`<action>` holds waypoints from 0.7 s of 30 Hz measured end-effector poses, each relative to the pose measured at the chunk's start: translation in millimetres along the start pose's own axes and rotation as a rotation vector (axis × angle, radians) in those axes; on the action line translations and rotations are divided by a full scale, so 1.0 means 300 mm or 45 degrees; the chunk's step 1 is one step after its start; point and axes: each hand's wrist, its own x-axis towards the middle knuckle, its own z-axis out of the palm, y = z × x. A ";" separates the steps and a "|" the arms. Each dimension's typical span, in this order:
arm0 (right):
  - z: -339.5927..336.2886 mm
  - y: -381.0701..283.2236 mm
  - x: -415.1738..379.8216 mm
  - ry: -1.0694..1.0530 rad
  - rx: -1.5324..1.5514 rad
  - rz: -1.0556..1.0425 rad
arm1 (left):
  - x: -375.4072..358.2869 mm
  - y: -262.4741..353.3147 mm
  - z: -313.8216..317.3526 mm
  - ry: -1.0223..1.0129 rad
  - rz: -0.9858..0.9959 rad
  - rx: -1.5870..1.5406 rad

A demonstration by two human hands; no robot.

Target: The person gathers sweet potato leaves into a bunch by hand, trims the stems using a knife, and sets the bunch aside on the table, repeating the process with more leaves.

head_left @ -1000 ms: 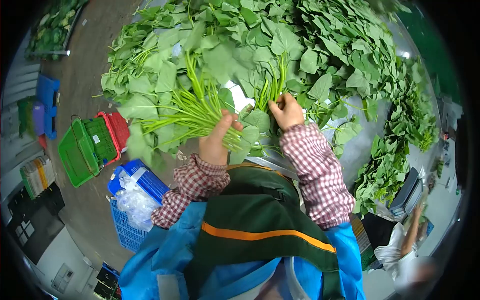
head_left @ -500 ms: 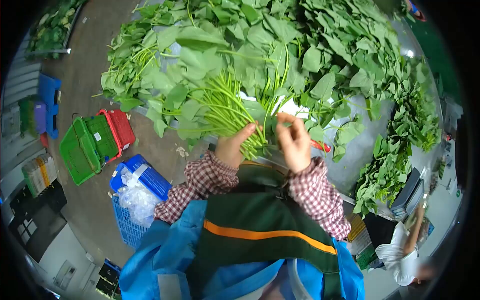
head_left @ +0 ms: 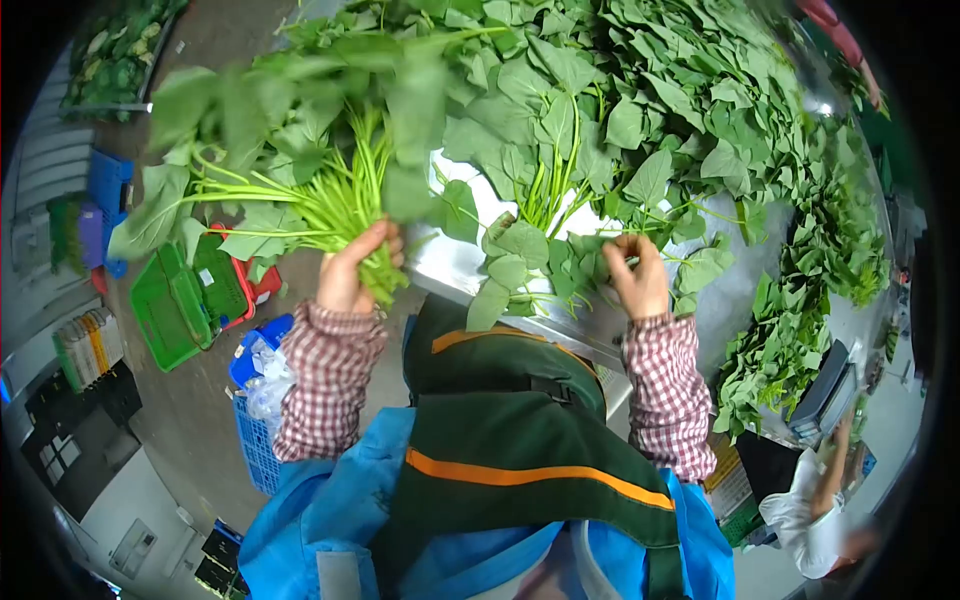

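Observation:
My left hand [head_left: 358, 268] is wrapped round the stems of a leafy green bunch [head_left: 335, 200], lifted at the left of the table's edge; its leaves are blurred by motion. My right hand [head_left: 640, 278] is closed at the fingertips beside loose leaves near the table's front edge; what it pinches, if anything, is too small to name. Between my hands, a few leafy stems [head_left: 545, 195] lie on the metal table [head_left: 440, 262], over something white.
A large heap of greens [head_left: 690, 90] covers the back and right of the table. At the left on the floor stand a green crate [head_left: 170, 310], a red crate [head_left: 262, 285] and a blue basket [head_left: 255, 445]. A co-worker [head_left: 805, 510] is at the lower right, beside a scale-like device [head_left: 825, 395].
My left hand has moved left with the bunch, away from my right hand. My right hand has shifted slightly right. An arm has come further into view at the top right.

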 end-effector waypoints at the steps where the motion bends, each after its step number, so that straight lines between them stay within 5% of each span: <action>1: 0.006 -0.017 0.058 -0.067 0.052 0.118 | 0.016 0.023 -0.032 -0.052 -0.034 -0.022; 4: 0.117 -0.051 0.180 -0.304 0.078 0.289 | -0.051 0.133 0.026 -0.243 0.266 -0.133; 6: 0.245 0.006 0.188 -0.305 0.300 0.011 | -0.024 0.136 0.042 -0.218 0.451 -0.052; 8: 0.135 -0.081 0.128 -0.366 0.943 0.316 | -0.016 0.127 0.053 -0.171 0.468 -0.069; 10: 0.011 -0.187 0.035 -0.275 1.588 0.357 | -0.029 0.085 0.044 -0.462 0.430 -0.004; 12: 0.045 -0.095 0.059 -0.202 1.195 0.238 | -0.033 -0.006 0.119 -0.135 0.212 0.219; 14: 0.028 -0.185 0.027 -0.218 1.203 0.272 | -0.002 -0.127 0.161 -0.171 0.039 0.168; 17: 0.043 -0.246 -0.038 -0.243 1.146 0.098 | -0.010 -0.254 0.286 -0.242 0.026 0.207; 21: 0.072 -0.257 -0.045 -0.340 1.412 0.288 | 0.016 -0.298 0.284 -0.250 0.208 0.417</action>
